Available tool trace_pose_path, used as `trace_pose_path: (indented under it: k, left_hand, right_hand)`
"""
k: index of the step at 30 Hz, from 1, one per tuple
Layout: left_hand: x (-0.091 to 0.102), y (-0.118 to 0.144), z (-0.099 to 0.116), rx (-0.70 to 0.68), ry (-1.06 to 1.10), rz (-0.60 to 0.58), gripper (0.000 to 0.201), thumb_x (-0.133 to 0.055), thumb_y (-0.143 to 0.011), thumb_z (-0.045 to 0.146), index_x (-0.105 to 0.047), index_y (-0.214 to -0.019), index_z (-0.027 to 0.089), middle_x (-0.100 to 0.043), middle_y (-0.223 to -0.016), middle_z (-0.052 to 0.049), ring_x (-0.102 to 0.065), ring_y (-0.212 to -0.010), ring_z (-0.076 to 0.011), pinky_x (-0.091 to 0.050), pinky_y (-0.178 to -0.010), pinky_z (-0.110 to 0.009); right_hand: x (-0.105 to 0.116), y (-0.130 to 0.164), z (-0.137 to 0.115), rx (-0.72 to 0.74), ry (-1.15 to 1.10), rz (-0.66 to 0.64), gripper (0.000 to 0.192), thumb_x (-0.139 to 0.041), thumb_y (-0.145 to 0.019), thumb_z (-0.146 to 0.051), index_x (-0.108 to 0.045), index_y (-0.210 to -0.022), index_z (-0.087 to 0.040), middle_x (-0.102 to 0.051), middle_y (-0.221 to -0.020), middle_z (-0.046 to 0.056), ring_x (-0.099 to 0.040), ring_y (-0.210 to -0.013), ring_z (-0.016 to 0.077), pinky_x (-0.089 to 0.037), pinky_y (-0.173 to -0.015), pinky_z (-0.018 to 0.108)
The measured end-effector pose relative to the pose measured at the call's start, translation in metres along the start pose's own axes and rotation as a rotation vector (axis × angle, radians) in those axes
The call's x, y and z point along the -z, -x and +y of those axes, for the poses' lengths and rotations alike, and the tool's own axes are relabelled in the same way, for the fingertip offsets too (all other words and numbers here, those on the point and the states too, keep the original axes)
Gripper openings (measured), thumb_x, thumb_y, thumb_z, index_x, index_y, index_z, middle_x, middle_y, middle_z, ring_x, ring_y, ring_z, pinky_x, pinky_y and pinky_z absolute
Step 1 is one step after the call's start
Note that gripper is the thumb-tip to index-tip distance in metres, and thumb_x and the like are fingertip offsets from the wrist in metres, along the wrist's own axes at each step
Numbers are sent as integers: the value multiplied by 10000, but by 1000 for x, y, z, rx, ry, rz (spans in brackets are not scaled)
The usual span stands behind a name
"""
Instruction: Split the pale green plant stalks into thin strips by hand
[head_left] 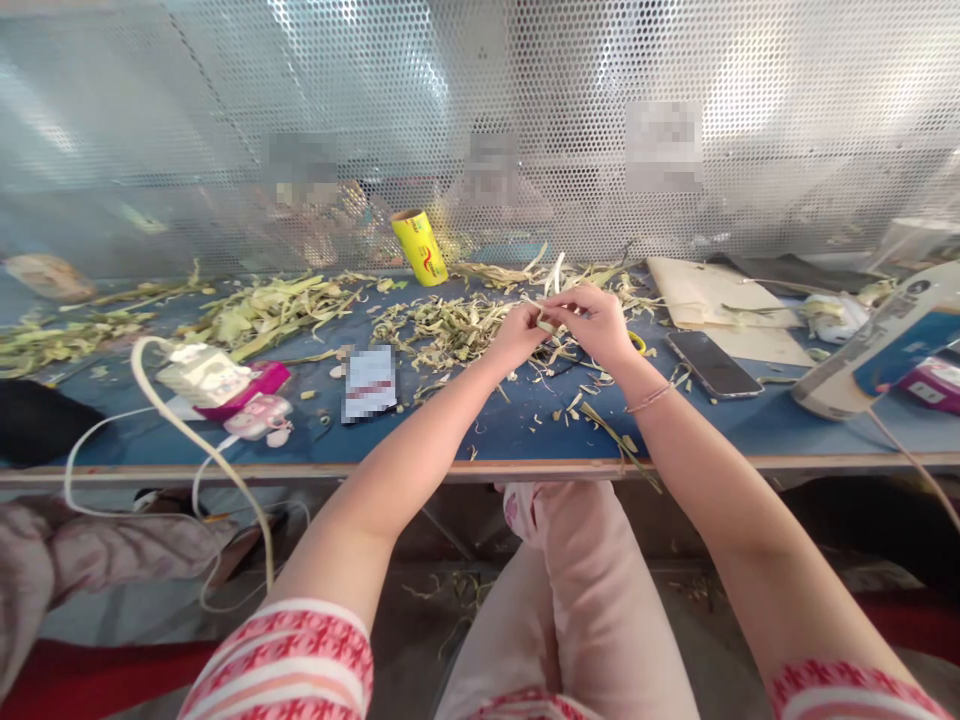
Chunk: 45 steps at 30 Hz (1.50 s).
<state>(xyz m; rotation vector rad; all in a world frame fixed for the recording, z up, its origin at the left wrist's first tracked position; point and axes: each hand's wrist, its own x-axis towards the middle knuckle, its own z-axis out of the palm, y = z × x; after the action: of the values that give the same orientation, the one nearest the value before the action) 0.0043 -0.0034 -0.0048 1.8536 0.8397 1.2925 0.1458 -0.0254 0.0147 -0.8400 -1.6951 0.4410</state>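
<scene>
Both my hands meet above the middle of the blue table (pixel 517 425). My left hand (pixel 519 335) and my right hand (pixel 596 322) pinch the same pale green leaf strip (pixel 550 327) between their fingertips. Under and behind them lies a heap of cut leaf strips (pixel 442 330). A thin bracelet sits on my right wrist (pixel 651 396). What the strip looks like between the fingers is mostly hidden.
A yellow roll (pixel 420 247) stands at the back. A phone (pixel 712 363) and a board (pixel 712 300) lie to the right, a white device (pixel 877 345) further right. Left are a pink box (pixel 225 385), a white cable (pixel 172 420) and more leaf scraps (pixel 262 310). A perforated metal screen (pixel 480 120) closes the back.
</scene>
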Motion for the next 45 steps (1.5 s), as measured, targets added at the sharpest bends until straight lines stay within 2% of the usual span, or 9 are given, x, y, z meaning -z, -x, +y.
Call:
trace_pose_path:
  k: [6,11,17,21,26,30,35,41,45]
  left_hand:
    - [-4,1,2,11,54,1,106,-671,-660,127,-586,-721,141,-561,-592,35,-488,-587,-95,-381,-586,-230]
    - [-3,2,1,30,61,-10,132,-692,-656,154,-583,-728,141,-580,-616,27,-516,-580,-95,-404,-584,-231]
    - [-4,1,-3,1,86,-3,209,-726,-656,227,-586,-787,143,-597,-640,25,-517,-589,-90,-403,-597,-231]
    - [-5,2,-7,13,73,-11,307,-771,-628,285,-524,-765,164,-577,-629,35,-509,-571,-85,-380,-575,-228]
    - [-4,3,-8,7,92,12,398,-758,-655,240,-404,-837,219,-486,-552,92,-440,-496,-58,-310,-528,-214]
    - [-3,4,-9,-27,64,13,396,-719,-690,200,-367,-866,236,-435,-532,102,-385,-479,-54,-259,-513,-223]
    - [-2,6,-4,-68,-11,4,346,-694,-688,158,-378,-807,232,-363,-520,98,-336,-489,-56,-222,-522,-237]
    - [-1,8,2,-75,-77,16,301,-646,-694,120,-371,-750,229,-329,-525,89,-312,-489,-66,-208,-538,-256]
    - [-1,9,2,-90,-98,4,288,-638,-694,114,-378,-750,226,-339,-537,87,-321,-498,-69,-210,-547,-259]
  right_hand:
    - [-1,-3,0,-8,10,2,34,-714,-723,-255,-733,-701,-273,-681,-786,27,-569,-899,215,-443,-870,411]
    - [-2,-4,4,-101,-169,-42,80,-701,-717,-307,-728,-738,-235,-683,-808,28,-599,-748,167,-488,-743,366]
    - [-4,-5,7,-141,-258,-16,133,-758,-637,-324,-702,-690,-217,-660,-744,20,-596,-685,150,-501,-695,351]
    - [-4,-6,10,-220,-334,-33,206,-782,-599,-316,-657,-728,-214,-605,-678,-6,-560,-615,128,-488,-633,329]
    - [-4,-7,13,-231,-268,18,298,-807,-562,-273,-609,-777,-218,-496,-677,-40,-464,-593,85,-434,-578,266]
    - [-4,-7,13,-254,-311,35,350,-830,-530,-275,-603,-787,-207,-486,-719,-41,-470,-620,80,-433,-597,263]
    - [-4,-6,17,-331,-345,-43,361,-846,-526,-346,-651,-791,-199,-558,-703,-23,-534,-669,111,-466,-649,290]
    - [-3,-6,24,-403,-413,-85,458,-873,-484,-376,-654,-836,-184,-640,-805,10,-603,-748,133,-505,-750,326]
    - [-2,-7,22,-495,-445,-110,462,-891,-474,-356,-613,-791,-166,-616,-725,8,-606,-740,143,-497,-739,321]
